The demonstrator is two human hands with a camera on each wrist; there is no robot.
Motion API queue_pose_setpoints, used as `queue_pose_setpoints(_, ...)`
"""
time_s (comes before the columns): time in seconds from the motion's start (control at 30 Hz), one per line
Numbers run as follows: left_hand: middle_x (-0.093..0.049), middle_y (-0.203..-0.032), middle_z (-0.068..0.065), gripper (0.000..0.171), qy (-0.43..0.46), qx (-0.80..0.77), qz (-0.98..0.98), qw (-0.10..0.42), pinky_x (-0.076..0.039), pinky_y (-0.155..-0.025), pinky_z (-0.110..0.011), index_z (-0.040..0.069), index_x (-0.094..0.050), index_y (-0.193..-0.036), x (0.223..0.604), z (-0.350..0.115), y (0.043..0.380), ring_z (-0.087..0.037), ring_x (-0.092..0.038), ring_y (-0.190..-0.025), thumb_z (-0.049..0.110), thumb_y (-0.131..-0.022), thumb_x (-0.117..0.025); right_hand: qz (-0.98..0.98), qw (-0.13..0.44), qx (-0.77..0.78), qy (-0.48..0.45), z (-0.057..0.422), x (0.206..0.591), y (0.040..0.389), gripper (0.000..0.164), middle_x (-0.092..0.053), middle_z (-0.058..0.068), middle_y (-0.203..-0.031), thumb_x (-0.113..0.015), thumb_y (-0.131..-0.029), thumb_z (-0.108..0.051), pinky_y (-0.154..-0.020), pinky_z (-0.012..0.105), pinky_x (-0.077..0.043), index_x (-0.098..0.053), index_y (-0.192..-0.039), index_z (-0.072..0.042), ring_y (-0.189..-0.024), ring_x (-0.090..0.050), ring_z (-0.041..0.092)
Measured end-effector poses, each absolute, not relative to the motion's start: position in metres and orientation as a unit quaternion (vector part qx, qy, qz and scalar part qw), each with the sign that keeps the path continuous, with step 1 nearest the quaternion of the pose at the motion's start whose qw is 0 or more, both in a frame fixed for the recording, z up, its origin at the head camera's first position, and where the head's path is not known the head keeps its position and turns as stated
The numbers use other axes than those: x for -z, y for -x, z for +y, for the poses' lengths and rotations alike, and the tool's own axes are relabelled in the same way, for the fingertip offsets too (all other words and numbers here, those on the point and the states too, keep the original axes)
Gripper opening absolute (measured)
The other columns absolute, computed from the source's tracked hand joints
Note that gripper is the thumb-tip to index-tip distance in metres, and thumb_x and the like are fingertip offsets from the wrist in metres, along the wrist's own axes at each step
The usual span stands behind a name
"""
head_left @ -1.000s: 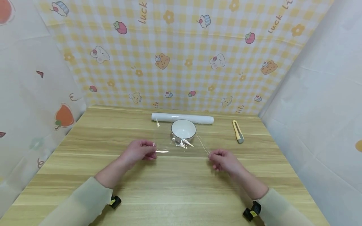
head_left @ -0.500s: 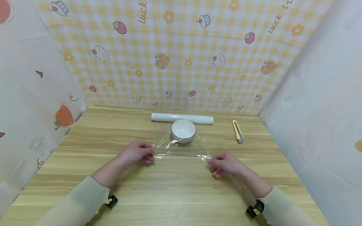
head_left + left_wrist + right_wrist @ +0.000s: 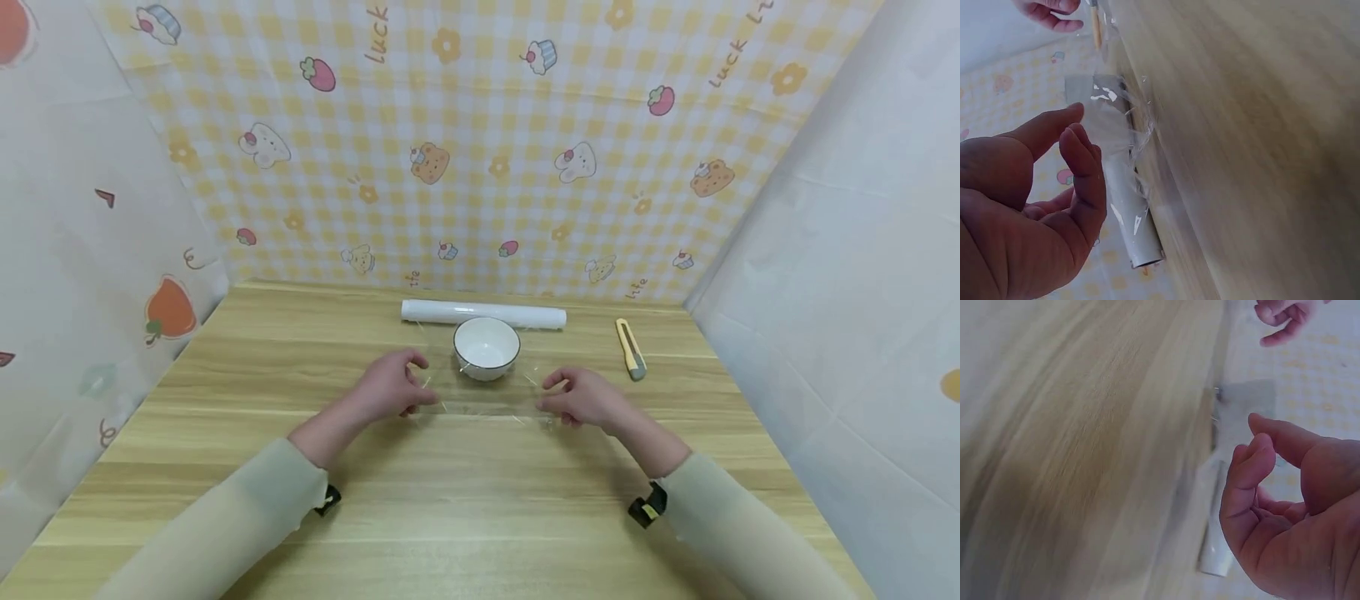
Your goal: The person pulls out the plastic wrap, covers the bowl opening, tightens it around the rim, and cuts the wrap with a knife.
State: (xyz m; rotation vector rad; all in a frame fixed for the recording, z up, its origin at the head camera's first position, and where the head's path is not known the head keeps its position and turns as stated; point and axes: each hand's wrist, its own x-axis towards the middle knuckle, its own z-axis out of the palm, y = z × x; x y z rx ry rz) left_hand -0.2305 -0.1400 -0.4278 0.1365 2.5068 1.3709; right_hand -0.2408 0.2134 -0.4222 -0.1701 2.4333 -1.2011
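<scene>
A white bowl [image 3: 487, 342] with a dark rim stands upright in the middle of the wooden table. Clear plastic wrap [image 3: 483, 406] stretches from near the roll to in front of the bowl, overlapping it in the head view and wrinkled in the left wrist view. My left hand [image 3: 392, 387] is at the wrap's left front corner, thumb and index finger parted with a small gap. On the opposite side my right hand [image 3: 587, 398] is by the right corner, its thumb and index finger likewise apart. Nothing shows pinched between the fingers of either hand.
Behind the bowl lies a white roll of plastic wrap [image 3: 435, 312]. A yellow utility knife [image 3: 631, 348] rests on the table to the right. A checked cloth [image 3: 480, 192] hangs along the table's back edge, with pale cloths at both sides.
Both hands pulled the wrap's front edge toward the body and down, then let go of the corners. They have since moved inward and slightly forward. The bowl, roll and knife stayed put.
</scene>
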Motion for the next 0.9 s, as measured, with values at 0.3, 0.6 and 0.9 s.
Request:
queue_pose_setpoints(0.3, -0.067, -0.066, -0.002, 0.009, -0.047, -0.398, 0.909, 0.109, -0.048, -0.058, -0.024, 0.006, -0.069, -0.087, 0.44, -0.119, 0.251, -0.013, -0.061, -0.061, 0.001, -0.086, -0.076, 0.885, 0.206, 0.417, 0.015, 0.189, 0.445, 0.264, 0.009, -0.075, 0.006, -0.083, -0.078, -0.099, -0.009, -0.058, 0.025, -0.057, -0.073, -0.099, -0.002, -0.064, -0.067, 0.012)
queue_pose_setpoints(0.6, -0.077, -0.086, -0.01, 0.007, 0.005, -0.395, 0.914, 0.095, -0.054, -0.066, -0.025, 0.001, -0.08, -0.093, 0.441, -0.111, 0.278, -0.019, -0.067, -0.078, 0.002, -0.09, -0.074, 0.855, 0.191, 0.481, -0.031, 0.175, 0.446, 0.291, 0.006, -0.075, 0.01, -0.083, -0.072, -0.099, 0.002, -0.065, 0.026, -0.066, -0.071, -0.102, 0.008, -0.066, -0.07, 0.012)
queue_pose_setpoints(0.9, -0.075, -0.119, -0.023, 0.035, 0.091, -0.603, 0.787, 0.095, -0.066, -0.092, -0.032, -0.011, -0.07, -0.135, 0.446, -0.099, 0.291, -0.017, -0.072, -0.091, 0.0, -0.102, -0.062, 0.761, 0.175, 0.618, -0.09, 0.168, 0.447, 0.311, 0.031, -0.08, 0.023, -0.107, -0.061, -0.107, 0.003, -0.084, 0.028, -0.068, -0.065, -0.134, 0.017, -0.084, -0.079, 0.017)
